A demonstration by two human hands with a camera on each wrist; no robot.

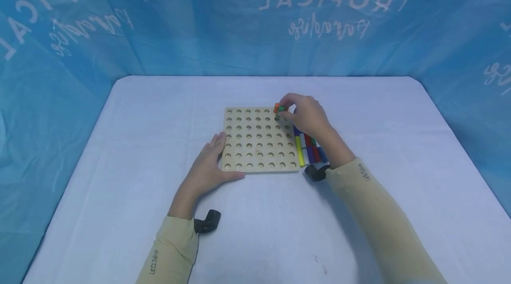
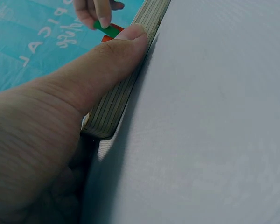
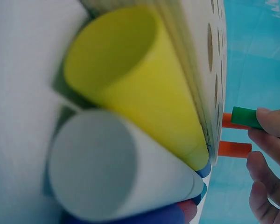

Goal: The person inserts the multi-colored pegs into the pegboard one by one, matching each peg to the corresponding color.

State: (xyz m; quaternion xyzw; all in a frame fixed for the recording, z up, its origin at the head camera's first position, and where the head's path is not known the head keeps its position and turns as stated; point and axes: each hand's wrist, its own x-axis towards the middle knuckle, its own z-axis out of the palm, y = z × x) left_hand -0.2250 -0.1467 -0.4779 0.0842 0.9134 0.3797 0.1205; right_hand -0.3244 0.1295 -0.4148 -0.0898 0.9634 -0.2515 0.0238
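A square wooden pegboard with rows of round holes lies on the table. At its front left corner my left hand holds it, thumb along the front edge and fingers against the left side. My right hand is over the far right corner, pinching a green peg between thumb and fingers. Two orange pegs stand upright in holes beside it; the green peg overlaps one of them in the right wrist view. In the left wrist view the thumb lies on the board's layered edge.
Loose coloured pegs lie in rows along the board's right side, partly under my right forearm. Among them are a yellow peg and a white peg. A white cloth covers the table; blue curtains surround it.
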